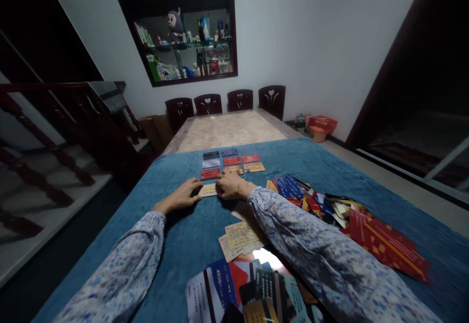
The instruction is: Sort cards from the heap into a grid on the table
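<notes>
Both of my hands rest on a beige card (208,190) lying flat on the blue cloth (172,245). My left hand (183,195) touches its left end with fingers stretched out. My right hand (230,186) is curled over its right end, fingers pressed to the card. Just beyond them, several cards (231,161) lie face up in neat rows. Loose beige cards (239,237) lie under my right forearm.
A messy pile of coloured cards (326,205) spreads to the right, with red sheets (384,242) beyond it. More cards (249,289) are heaped at the near edge. The bare marble tabletop (227,130) and several dark chairs (240,99) stand at the far end. A staircase (54,132) is at left.
</notes>
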Motion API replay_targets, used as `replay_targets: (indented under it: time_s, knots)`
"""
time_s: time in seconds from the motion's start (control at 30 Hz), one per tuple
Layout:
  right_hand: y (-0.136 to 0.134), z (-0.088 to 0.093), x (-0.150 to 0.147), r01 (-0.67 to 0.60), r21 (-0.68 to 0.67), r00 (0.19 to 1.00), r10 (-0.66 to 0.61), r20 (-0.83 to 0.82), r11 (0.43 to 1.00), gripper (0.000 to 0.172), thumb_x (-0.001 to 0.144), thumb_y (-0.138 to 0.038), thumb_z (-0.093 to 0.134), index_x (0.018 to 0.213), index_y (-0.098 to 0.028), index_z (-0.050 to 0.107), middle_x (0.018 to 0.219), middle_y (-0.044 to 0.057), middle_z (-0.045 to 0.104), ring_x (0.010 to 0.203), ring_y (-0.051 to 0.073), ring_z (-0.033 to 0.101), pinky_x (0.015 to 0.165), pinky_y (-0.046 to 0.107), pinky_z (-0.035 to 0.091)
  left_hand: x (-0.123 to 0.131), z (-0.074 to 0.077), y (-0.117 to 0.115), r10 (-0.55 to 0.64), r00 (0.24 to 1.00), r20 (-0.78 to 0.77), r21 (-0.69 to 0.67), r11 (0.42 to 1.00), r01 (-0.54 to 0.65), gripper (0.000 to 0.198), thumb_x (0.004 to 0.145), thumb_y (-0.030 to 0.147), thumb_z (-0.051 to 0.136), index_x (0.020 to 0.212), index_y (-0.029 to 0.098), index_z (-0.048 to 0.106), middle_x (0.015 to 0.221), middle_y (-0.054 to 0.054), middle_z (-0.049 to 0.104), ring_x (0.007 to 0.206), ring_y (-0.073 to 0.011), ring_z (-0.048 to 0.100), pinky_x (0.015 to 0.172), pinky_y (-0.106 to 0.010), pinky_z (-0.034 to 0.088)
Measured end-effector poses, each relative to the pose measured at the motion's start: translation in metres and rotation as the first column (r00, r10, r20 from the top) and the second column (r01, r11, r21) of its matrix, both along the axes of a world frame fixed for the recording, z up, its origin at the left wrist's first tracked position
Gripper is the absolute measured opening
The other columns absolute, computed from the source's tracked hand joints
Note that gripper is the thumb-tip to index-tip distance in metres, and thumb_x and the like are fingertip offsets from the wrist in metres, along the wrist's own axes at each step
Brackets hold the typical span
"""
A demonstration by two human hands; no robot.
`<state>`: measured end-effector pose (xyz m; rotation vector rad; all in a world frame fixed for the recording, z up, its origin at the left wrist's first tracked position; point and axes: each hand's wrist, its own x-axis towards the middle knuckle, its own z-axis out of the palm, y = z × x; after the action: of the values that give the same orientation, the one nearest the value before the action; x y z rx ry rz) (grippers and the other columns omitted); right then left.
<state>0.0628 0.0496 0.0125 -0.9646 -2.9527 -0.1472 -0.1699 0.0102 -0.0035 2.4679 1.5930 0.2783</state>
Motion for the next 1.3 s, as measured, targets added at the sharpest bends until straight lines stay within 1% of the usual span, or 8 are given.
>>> replay_targets:
  time_s: [0.1, 0.2, 0.37, 0.57, 0.8, 0.93, 1.07, 1.3]
  knots:
    - [-0.001, 0.002, -0.001, -0.023, 0.011, 1.000, 0.023, 0.013, 1.000, 0.032, 0.085, -0.031, 0.055, 0.105, -0.012, 0.073, 0.113, 0.016, 0.069, 0.110, 0.032, 0.052, 0.092, 0.041, 0.043, 0.003, 0.002, 0.000, -0.008, 1.000, -0.021, 0.001, 1.000, 0.008, 0.044, 0.084, 0.029, 0.059, 0.126, 0.017, 0.060, 0.116, -0.011, 0.059, 0.107, -0.0257, 0.058, 0.099, -0.038, 0.046]
    - [-0.002, 0.001, -0.001, -0.024, 0.017, 1.000, 0.024, 0.007, 1.000, 0.033, 0.085, -0.032, 0.055, 0.105, -0.012, 0.073, 0.115, 0.017, 0.068, 0.110, 0.032, 0.051, 0.092, 0.043, 0.043, 0.007, 0.002, -0.001, 0.000, 0.999, -0.034, 0.015, 1.000, 0.000, 0.036, 0.082, 0.027, 0.059, 0.116, 0.019, 0.065, 0.111, -0.010, 0.060, 0.103, -0.0254, 0.058, 0.096, -0.038, 0.047]
    - [0.001, -0.007, 0.000, -0.013, 0.028, 1.000, 0.013, -0.022, 1.000, 0.033, 0.087, -0.032, 0.053, 0.107, -0.014, 0.072, 0.117, 0.015, 0.066, 0.114, 0.033, 0.049, 0.091, 0.043, 0.043, 0.010, -0.004, -0.003, -0.012, 0.999, -0.042, 0.118, 0.993, 0.017, 0.024, 0.084, 0.024, 0.055, 0.103, 0.018, 0.068, 0.113, -0.012, 0.060, 0.105, -0.0262, 0.055, 0.096, -0.039, 0.046]
    - [0.000, -0.007, 0.001, -0.002, 0.028, 1.000, 0.003, -0.010, 1.000, 0.031, 0.090, -0.032, 0.051, 0.107, -0.015, 0.071, 0.118, 0.016, 0.066, 0.114, 0.033, 0.049, 0.091, 0.046, 0.043, 0.015, -0.005, -0.007, 0.017, 0.990, -0.139, 0.164, 0.986, 0.006, 0.025, 0.094, 0.027, 0.046, 0.102, 0.019, 0.069, 0.110, -0.011, 0.063, 0.104, -0.0269, 0.052, 0.092, -0.042, 0.043]
    - [0.001, 0.006, 0.010, -0.016, 0.032, 1.000, 0.016, 0.013, 0.999, 0.034, 0.092, -0.039, 0.053, 0.112, -0.015, 0.068, 0.117, 0.015, 0.067, 0.113, 0.032, 0.051, 0.091, 0.045, 0.043, 0.018, -0.003, -0.012, 0.019, 0.990, -0.139, 0.209, 0.978, 0.010, 0.028, 0.097, 0.031, 0.044, 0.105, 0.020, 0.068, 0.113, -0.011, 0.063, 0.107, -0.0277, 0.049, 0.089, -0.044, 0.040]
    - [0.002, 0.023, 0.030, -0.005, 0.055, 1.000, 0.005, 0.006, 0.998, 0.034, 0.092, -0.040, 0.057, 0.116, -0.018, 0.066, 0.123, 0.014, 0.066, 0.117, 0.032, 0.048, 0.092, 0.044, 0.040, 0.023, 0.000, -0.015, 0.000, 0.997, -0.080, 0.249, 0.968, 0.020, 0.029, 0.098, 0.032, 0.044, 0.109, 0.019, 0.066, 0.116, -0.012, 0.062, 0.111, -0.0280, 0.049, 0.091, -0.045, 0.040]
    - [-0.003, 0.040, 0.062, 0.038, 0.058, 0.999, -0.036, -0.027, 0.998, 0.028, 0.093, -0.035, 0.057, 0.114, -0.019, 0.067, 0.120, 0.013, 0.067, 0.116, 0.031, 0.047, 0.091, 0.041, 0.036, 0.035, 0.003, -0.017, -0.062, 0.998, -0.034, 0.278, 0.958, 0.069, 0.025, 0.095, 0.028, 0.048, 0.110, 0.018, 0.066, 0.116, -0.012, 0.062, 0.111, -0.0276, 0.049, 0.093, -0.046, 0.040]
    - [-0.019, 0.046, 0.121, 0.144, 0.078, 0.983, -0.134, -0.123, 0.986, 0.024, 0.093, -0.030, 0.059, 0.114, -0.022, 0.069, 0.116, 0.011, 0.070, 0.115, 0.027, 0.048, 0.086, 0.037, 0.032, 0.066, 0.011, -0.024, -0.205, 0.978, -0.021, 0.305, 0.931, 0.202, 0.025, 0.095, 0.021, 0.048, 0.113, 0.019, 0.065, 0.117, -0.012, 0.062, 0.113, -0.0267, 0.049, 0.097, -0.047, 0.039]
